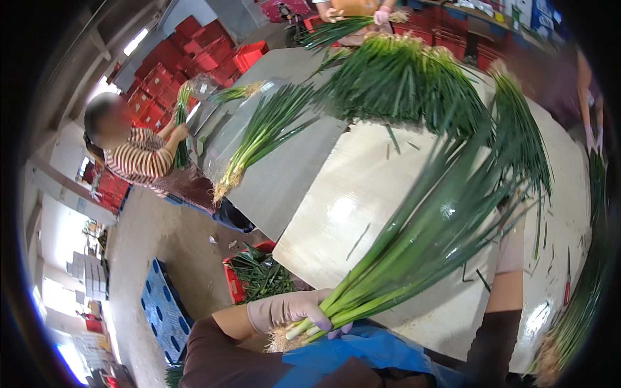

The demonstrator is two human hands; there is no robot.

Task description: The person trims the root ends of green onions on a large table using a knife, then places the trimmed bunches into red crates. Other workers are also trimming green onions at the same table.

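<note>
My gloved left hand (313,310) grips a bunch of green onions (398,262) just above the pale, rooted ends. The long green leaves fan out up and to the right over the table. My right hand (512,237) reaches forward on the right, its gloved wrist visible. Leaves cover its fingers, so whether it holds anything is unclear. It is nearest to the leaf tips of an upright bundle (516,121) at the table's right. A large pile of green onions (398,82) lies at the far side, roots outward.
The pale tabletop (359,194) bears leaf scraps. A knife (567,283) lies at right, near more green onions (577,320). Below the left edge stands a red crate (235,281) of trimmings. A blue pallet (165,310) is on the floor. Co-workers handle onions left, far side and right.
</note>
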